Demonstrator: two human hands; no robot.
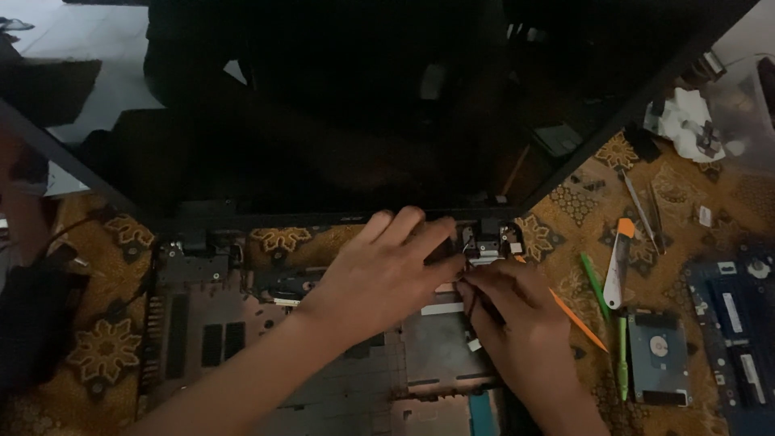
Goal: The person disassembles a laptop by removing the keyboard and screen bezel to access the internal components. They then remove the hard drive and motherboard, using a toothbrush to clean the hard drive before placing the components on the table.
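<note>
An opened laptop lies on a patterned cloth, its dark screen panel [339, 121] tilted up at the back and its stripped base shell [242, 331] in front. My left hand [383, 270] rests flat on the base, fingers spread toward the right hinge [487, 241]. My right hand [517, 319] is just below that hinge, fingertips pinched on a thin dark cable or tool; which one I cannot tell. The two hands touch near the hinge.
Right of the laptop lie an orange pry tool [577, 319], green plastic tools [601, 295], an orange-handled cutter [620, 262], tweezers [642, 210], a hard drive [658, 355] and a blue circuit board [739, 339]. A clear plastic box [739, 105] stands at the back right.
</note>
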